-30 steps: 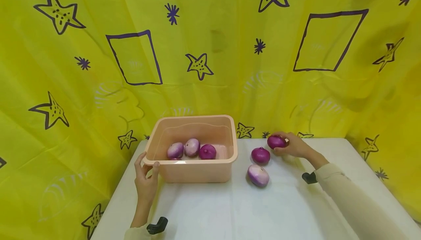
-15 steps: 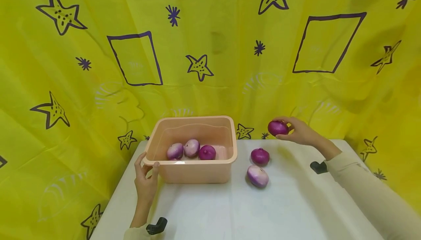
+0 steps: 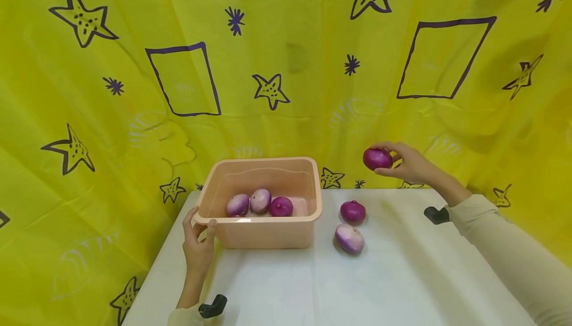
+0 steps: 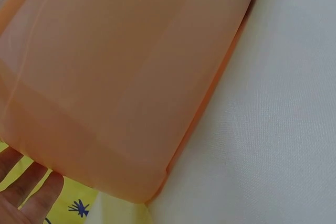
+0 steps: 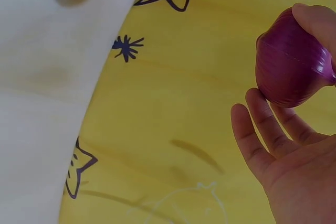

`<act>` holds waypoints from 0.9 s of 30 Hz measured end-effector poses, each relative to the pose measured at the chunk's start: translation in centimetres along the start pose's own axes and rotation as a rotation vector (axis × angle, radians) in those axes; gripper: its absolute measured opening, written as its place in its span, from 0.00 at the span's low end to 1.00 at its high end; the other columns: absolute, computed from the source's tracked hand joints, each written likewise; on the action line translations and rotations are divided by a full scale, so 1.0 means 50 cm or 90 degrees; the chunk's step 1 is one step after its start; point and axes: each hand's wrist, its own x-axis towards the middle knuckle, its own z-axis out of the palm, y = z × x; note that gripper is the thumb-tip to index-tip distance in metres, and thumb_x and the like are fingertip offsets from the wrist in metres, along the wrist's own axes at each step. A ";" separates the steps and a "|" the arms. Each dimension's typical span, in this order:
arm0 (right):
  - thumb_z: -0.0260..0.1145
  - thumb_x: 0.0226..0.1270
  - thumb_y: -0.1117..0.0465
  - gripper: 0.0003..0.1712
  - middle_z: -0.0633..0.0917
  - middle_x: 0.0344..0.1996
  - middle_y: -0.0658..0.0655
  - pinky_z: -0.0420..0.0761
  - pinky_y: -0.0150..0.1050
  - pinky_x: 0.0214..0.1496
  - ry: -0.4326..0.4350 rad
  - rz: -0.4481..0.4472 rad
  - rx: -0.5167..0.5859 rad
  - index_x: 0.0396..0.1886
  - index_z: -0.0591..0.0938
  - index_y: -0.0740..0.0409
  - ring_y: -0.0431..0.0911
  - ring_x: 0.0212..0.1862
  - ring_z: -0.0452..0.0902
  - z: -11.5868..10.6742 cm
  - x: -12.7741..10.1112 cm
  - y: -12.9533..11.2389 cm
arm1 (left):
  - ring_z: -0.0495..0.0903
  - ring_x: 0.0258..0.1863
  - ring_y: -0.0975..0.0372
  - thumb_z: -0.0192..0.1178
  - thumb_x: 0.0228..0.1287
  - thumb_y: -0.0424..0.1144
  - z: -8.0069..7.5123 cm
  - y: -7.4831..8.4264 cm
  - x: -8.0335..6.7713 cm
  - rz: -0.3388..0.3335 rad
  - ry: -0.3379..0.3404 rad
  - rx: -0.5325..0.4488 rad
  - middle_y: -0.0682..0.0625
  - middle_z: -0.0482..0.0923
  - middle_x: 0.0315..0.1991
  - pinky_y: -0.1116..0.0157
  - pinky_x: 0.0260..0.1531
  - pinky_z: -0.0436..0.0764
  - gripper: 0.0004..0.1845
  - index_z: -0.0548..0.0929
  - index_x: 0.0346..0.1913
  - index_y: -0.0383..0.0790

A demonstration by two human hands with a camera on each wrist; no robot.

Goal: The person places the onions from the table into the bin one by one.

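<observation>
Head view, right hand [image 3: 411,165]: grip closed about a purple onion [image 3: 376,159], which was held up off the worktop [image 3: 277,286], before the yellow cloth [image 3: 290,38] and to the right of the bin [image 3: 268,236].
Head view, left hand [image 3: 198,251]: grip hooked over the near left corner of the bin's rim, the thumb at the front.
Head view, bin: peach-coloured and open-topped, it stood upright on the worktop; inside, two pale vegetables [image 3: 260,201] lay side by side, with a smooth magenta onion [image 3: 281,207] to their right and a sliver of another item low at the left, mostly hidden by the front wall.
Head view, worktop: right of the bin, a second purple onion [image 3: 353,212] sat behind a purple-and-white vegetable [image 3: 350,239], both apart from the bin.
Head view, sleeves: both forearms wore light sleeves [image 3: 500,246], with a dark fitting [image 3: 436,215] at each wrist.
Left wrist view, bin: its outer wall filled much of the frame, and fingertips [image 4: 44,195] met it at the lower left.
Right wrist view, held onion: one broad digit pressed its upper side, while other fingers [image 5: 270,124] spread below, at least one touching it.
Right wrist view, upper left: part of a purple onion showed on the white worktop.
</observation>
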 end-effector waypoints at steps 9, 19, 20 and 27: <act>0.78 0.62 0.58 0.34 0.81 0.55 0.63 0.84 0.44 0.46 -0.007 -0.030 0.004 0.67 0.77 0.56 0.61 0.48 0.82 0.002 0.018 -0.014 | 0.75 0.50 0.75 0.59 0.76 0.38 0.001 0.002 0.000 0.000 -0.006 -0.003 0.35 0.74 0.69 0.83 0.44 0.76 0.32 0.60 0.77 0.49; 0.78 0.62 0.57 0.35 0.83 0.57 0.62 0.86 0.49 0.47 -0.045 -0.070 -0.001 0.68 0.77 0.54 0.58 0.46 0.83 0.027 0.090 -0.079 | 0.75 0.49 0.75 0.60 0.75 0.39 0.000 0.006 -0.001 -0.009 -0.001 0.003 0.36 0.73 0.69 0.83 0.43 0.76 0.32 0.61 0.77 0.49; 0.78 0.61 0.58 0.35 0.82 0.58 0.62 0.86 0.49 0.47 -0.052 -0.073 0.004 0.68 0.77 0.54 0.59 0.47 0.83 0.031 0.099 -0.089 | 0.75 0.49 0.75 0.60 0.75 0.39 -0.001 0.006 -0.001 -0.010 -0.002 0.002 0.36 0.73 0.69 0.83 0.43 0.76 0.32 0.61 0.77 0.49; 0.79 0.60 0.60 0.35 0.82 0.58 0.61 0.87 0.49 0.48 -0.080 -0.114 0.036 0.68 0.78 0.55 0.60 0.49 0.83 0.065 0.156 -0.158 | 0.74 0.50 0.76 0.59 0.76 0.39 -0.002 0.009 -0.001 -0.007 -0.007 0.006 0.36 0.72 0.71 0.83 0.44 0.75 0.32 0.60 0.77 0.49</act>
